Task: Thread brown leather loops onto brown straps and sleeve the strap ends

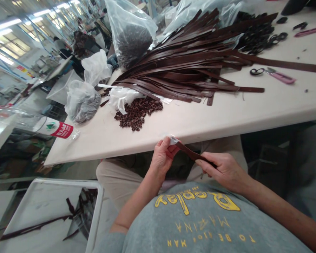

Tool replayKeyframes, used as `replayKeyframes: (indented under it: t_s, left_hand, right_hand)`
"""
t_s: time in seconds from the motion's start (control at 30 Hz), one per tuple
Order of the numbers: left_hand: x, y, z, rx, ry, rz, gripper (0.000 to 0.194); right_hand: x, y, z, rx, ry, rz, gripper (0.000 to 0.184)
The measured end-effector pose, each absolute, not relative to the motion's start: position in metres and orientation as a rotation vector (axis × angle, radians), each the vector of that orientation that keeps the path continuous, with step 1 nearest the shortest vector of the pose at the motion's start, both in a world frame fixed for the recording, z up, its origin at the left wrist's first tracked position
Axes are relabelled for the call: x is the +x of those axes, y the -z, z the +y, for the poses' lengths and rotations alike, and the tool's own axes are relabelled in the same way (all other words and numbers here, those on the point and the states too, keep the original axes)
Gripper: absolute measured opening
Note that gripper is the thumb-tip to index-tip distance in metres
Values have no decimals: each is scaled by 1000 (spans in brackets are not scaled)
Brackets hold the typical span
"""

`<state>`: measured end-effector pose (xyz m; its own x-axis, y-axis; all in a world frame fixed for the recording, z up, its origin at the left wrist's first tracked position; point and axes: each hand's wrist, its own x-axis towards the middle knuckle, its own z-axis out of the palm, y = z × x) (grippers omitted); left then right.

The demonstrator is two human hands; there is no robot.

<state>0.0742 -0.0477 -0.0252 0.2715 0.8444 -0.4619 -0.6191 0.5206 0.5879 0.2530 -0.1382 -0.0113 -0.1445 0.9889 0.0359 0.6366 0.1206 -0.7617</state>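
Observation:
Both my hands are low, just below the front edge of a cream table, holding a short dark brown leather strap between them. My left hand pinches one end of the strap together with a small white scrap, perhaps paper or film. My right hand grips the other end, and its fingers hide the tip. Up on the table, out of reach of my fingers, lies a large fan of long brown leather straps.
A heap of small curled brown pieces lies near the table edge, beside clear plastic bags. Pink-handled scissors and black rings lie to the right. A white tray holding dark strips sits low at my left.

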Motion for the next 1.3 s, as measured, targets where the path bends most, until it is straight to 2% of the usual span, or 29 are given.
replayKeyframes:
  t_s: [0.2,0.37,0.7,0.87,0.97,1.1,1.2,1.3]
  left_hand:
    - [69,22,-39,248,-1053,897,17]
    - [71,20,-38,277,-1037,911,14]
    - [73,22,-41,294,-1029,894,17]
    - [74,24,-49,353,-1010,848,29]
    - [82,26,-64,445,-957,835,35]
    - [87,27,-81,595,-898,840,31]
    - [69,20,-73,693,-1011,901,28]
    - [45,11,-62,719,-1212,937,25]
  right_hand:
    - [259,14,-142,-1541,-726,-1874,38]
    - [260,13,-143,-1513,-681,-1915,38]
    - [261,17,-154,-1494,-558,-1964,40]
    - [257,19,-150,-1531,-574,-1992,39]
    - [249,15,-141,-1577,-649,-1956,37]
    - [241,6,-127,-1522,-839,-1850,35]
    - [249,3,-130,-1401,-1149,-1810,25]
    - [261,7,-141,-1341,-1425,-1772,29]
